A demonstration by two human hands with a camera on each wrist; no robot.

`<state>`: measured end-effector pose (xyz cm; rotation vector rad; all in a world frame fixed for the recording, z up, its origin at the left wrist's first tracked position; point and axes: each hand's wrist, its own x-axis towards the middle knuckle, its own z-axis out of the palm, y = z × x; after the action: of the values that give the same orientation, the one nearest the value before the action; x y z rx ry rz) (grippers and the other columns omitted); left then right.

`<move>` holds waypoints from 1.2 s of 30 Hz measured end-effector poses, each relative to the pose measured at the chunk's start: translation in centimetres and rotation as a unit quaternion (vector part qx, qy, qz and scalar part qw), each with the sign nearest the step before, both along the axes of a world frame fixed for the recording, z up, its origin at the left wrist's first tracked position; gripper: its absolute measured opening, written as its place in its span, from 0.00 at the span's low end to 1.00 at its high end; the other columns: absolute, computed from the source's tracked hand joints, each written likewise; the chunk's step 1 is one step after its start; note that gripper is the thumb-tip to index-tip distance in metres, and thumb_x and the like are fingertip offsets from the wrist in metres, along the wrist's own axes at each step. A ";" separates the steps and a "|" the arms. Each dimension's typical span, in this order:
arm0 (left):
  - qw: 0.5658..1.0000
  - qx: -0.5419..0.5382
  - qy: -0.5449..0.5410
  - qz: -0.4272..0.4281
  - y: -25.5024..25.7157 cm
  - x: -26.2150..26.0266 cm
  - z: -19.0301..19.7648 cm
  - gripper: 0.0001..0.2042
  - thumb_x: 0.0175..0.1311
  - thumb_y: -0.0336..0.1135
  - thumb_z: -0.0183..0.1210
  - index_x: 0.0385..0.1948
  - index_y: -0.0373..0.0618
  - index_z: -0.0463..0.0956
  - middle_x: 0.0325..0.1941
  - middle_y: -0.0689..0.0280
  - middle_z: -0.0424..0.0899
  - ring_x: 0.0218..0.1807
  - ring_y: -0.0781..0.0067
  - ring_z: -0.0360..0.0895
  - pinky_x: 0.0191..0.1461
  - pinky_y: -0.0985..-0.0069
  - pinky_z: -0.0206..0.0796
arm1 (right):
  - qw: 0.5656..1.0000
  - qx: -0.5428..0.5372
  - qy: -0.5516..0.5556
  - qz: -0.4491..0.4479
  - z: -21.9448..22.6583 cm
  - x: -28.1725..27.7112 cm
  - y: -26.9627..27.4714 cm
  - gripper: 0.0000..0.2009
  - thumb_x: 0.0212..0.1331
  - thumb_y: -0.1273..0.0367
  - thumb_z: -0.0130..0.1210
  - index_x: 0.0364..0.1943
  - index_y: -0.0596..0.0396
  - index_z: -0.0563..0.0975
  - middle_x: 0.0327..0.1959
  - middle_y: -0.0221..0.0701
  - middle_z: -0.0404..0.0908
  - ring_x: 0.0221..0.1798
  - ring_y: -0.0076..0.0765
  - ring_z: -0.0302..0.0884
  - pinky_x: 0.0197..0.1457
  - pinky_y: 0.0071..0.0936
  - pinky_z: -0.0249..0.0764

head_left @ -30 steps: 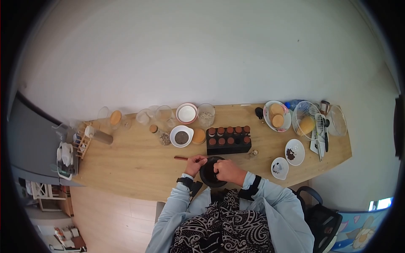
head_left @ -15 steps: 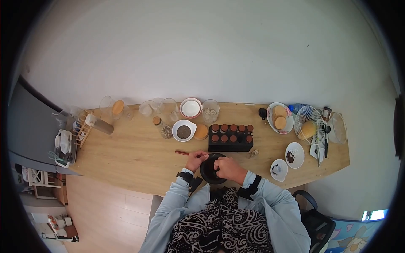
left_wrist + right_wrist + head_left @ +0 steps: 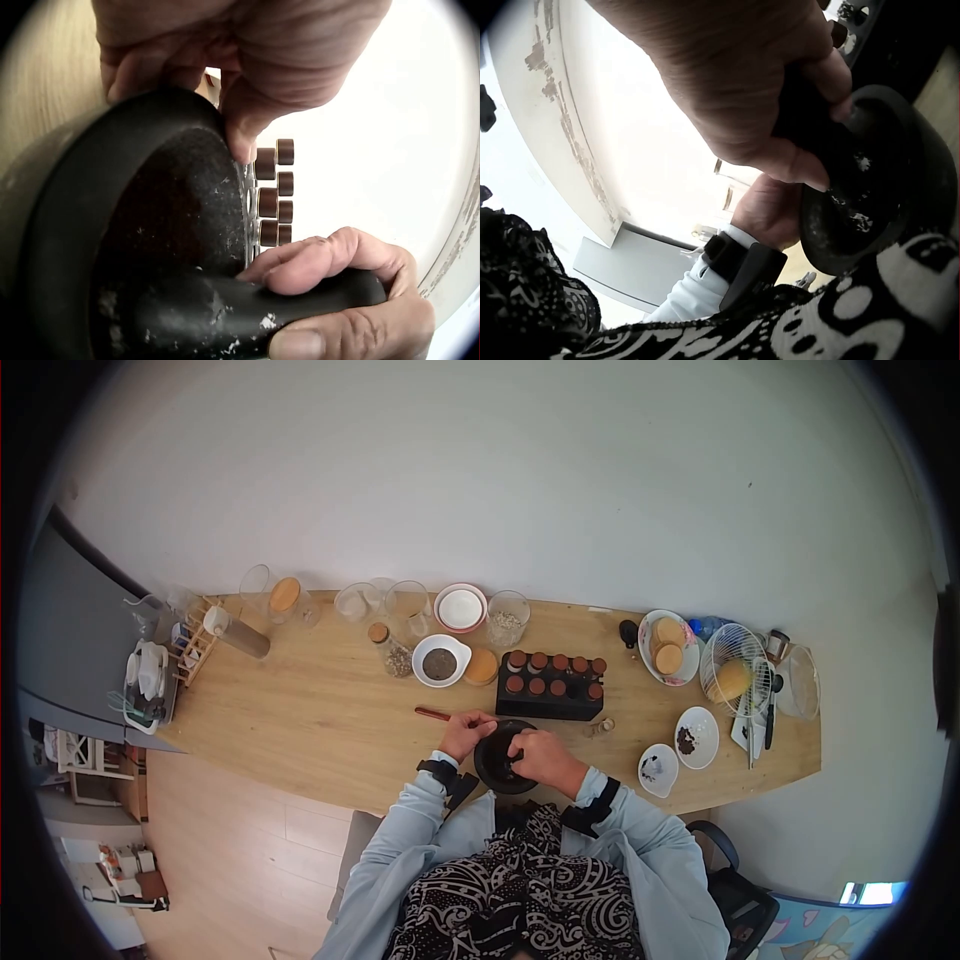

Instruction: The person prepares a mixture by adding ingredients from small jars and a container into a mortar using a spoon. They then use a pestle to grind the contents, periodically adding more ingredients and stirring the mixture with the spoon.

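Note:
A black stone mortar (image 3: 484,768) stands at the front edge of the table, close to the person's body. My left hand (image 3: 465,734) holds its rim, with the thumb at the lip in the left wrist view. Inside the bowl leans a black pestle (image 3: 217,315) speckled with white bits. My right hand (image 3: 548,757) grips the pestle's upper part, fingers and thumb wrapped about it. Dark residue with small pale flecks coats the mortar's inner wall (image 3: 206,172). A thin reddish-brown handle (image 3: 432,713) lies just beyond the left hand.
Behind the mortar stands a black rack (image 3: 548,703) of brown-capped bottles. A small corked bottle (image 3: 600,728) lies beside it. White bowls (image 3: 710,726) and a wire basket (image 3: 735,650) are at right. Left of the rack are a white bowl (image 3: 460,658) of dark grains and glass jars (image 3: 408,602).
The head view has shifted, so the table sits slightly differently in it. Both hands keep their holds on the mortar and pestle, with only slight movement of the right hand.

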<state>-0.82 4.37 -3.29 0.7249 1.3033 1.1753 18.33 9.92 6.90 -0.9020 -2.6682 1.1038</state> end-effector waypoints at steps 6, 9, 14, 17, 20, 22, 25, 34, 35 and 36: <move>1.000 0.011 0.005 0.008 0.0 0.2 -0.3 0.05 0.61 0.27 0.60 0.37 0.38 0.81 0.31 0.72 0.82 0.32 0.86 0.74 0.37 0.85 0.66 | 0.997 0.018 0.041 -0.070 -0.6 0.3 0.1 0.10 0.40 0.70 0.61 0.31 0.54 0.79 0.34 0.37 0.79 0.36 0.50 0.79 0.41 0.43 0.74; 1.000 0.009 0.018 -0.001 0.0 0.0 -0.3 0.06 0.61 0.27 0.60 0.37 0.38 0.81 0.32 0.72 0.82 0.33 0.86 0.74 0.39 0.85 0.67 | 0.992 0.047 0.084 -0.082 -0.5 0.3 -0.1 0.10 0.41 0.70 0.61 0.31 0.52 0.78 0.35 0.35 0.79 0.37 0.48 0.79 0.41 0.42 0.75; 1.000 0.001 -0.001 0.001 0.1 -0.1 -0.5 0.06 0.60 0.27 0.61 0.37 0.38 0.81 0.30 0.72 0.81 0.33 0.85 0.73 0.39 0.85 0.67 | 0.990 0.037 0.131 -0.029 -1.1 0.5 -0.4 0.11 0.40 0.72 0.63 0.31 0.56 0.78 0.35 0.37 0.78 0.35 0.49 0.78 0.39 0.38 0.76; 1.000 -0.004 -0.017 0.009 0.0 0.0 -0.4 0.06 0.59 0.27 0.62 0.37 0.38 0.82 0.28 0.73 0.80 0.32 0.86 0.72 0.39 0.85 0.66 | 0.993 -0.012 0.116 0.022 -1.2 1.1 0.3 0.12 0.38 0.72 0.63 0.32 0.56 0.78 0.35 0.37 0.79 0.36 0.49 0.78 0.40 0.38 0.76; 1.000 0.000 -0.014 0.010 0.1 0.1 -0.2 0.06 0.59 0.27 0.62 0.37 0.38 0.82 0.29 0.73 0.80 0.32 0.86 0.72 0.39 0.85 0.66 | 0.997 -0.015 0.042 0.061 0.0 1.4 1.6 0.12 0.38 0.72 0.61 0.32 0.55 0.78 0.36 0.37 0.79 0.37 0.48 0.79 0.41 0.40 0.75; 1.000 0.004 -0.005 0.007 0.0 0.0 0.0 0.07 0.59 0.27 0.62 0.37 0.38 0.82 0.29 0.73 0.80 0.32 0.86 0.72 0.39 0.85 0.66 | 0.997 0.005 -0.005 0.071 0.5 1.2 1.7 0.11 0.38 0.72 0.60 0.32 0.53 0.78 0.36 0.36 0.79 0.37 0.48 0.79 0.41 0.41 0.75; 1.000 -0.005 -0.019 0.011 0.0 0.1 0.2 0.07 0.59 0.27 0.62 0.37 0.38 0.82 0.29 0.73 0.80 0.32 0.86 0.72 0.39 0.85 0.66 | 0.997 0.070 0.006 0.016 0.5 0.9 1.3 0.11 0.39 0.71 0.60 0.32 0.54 0.78 0.35 0.36 0.79 0.38 0.48 0.79 0.42 0.42 0.74; 1.000 0.001 -0.015 0.009 0.1 0.1 0.0 0.07 0.58 0.27 0.62 0.37 0.38 0.82 0.28 0.73 0.80 0.31 0.86 0.71 0.38 0.85 0.66 | 0.995 -0.017 0.091 0.049 -0.9 1.4 1.1 0.11 0.38 0.72 0.62 0.30 0.56 0.79 0.34 0.37 0.78 0.36 0.47 0.79 0.41 0.37 0.76; 1.000 -0.004 -0.011 0.008 0.1 0.1 0.0 0.07 0.58 0.27 0.62 0.37 0.38 0.82 0.28 0.73 0.80 0.31 0.86 0.71 0.38 0.85 0.66 | 0.995 -0.015 0.078 0.056 -0.6 1.5 1.5 0.10 0.38 0.72 0.62 0.30 0.57 0.79 0.33 0.37 0.78 0.36 0.48 0.79 0.41 0.37 0.76; 1.000 -0.010 -0.006 0.008 0.1 0.0 0.0 0.07 0.58 0.27 0.62 0.37 0.38 0.82 0.28 0.73 0.80 0.31 0.86 0.71 0.38 0.85 0.66 | 0.996 -0.014 0.066 0.063 -0.4 1.6 1.7 0.10 0.38 0.72 0.62 0.29 0.57 0.79 0.32 0.37 0.78 0.35 0.48 0.78 0.41 0.38 0.75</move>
<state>-0.79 4.46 -3.25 0.6938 1.3105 1.1767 19.89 11.66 6.54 -0.6482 -2.6386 1.1856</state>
